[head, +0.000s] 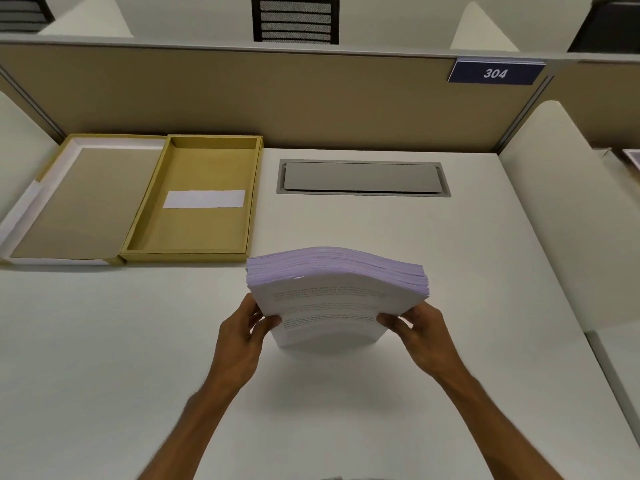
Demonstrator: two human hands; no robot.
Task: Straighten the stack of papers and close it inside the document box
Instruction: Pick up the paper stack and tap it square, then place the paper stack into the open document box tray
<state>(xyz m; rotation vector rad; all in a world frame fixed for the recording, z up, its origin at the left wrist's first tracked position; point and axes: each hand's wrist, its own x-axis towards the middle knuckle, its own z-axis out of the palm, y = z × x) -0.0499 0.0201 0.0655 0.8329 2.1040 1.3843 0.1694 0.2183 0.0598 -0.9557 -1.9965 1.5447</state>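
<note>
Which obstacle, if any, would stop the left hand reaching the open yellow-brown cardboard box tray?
Probably none: the white desk looks bare between the left hand and the yellow-brown cardboard box tray, but that hand is gripping the stack of printed papers.

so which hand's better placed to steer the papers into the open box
Left, most likely. The open document box lies up and to the left of the paper stack, on the left hand's side. The right hand grips the far edge and would reach across.
</note>
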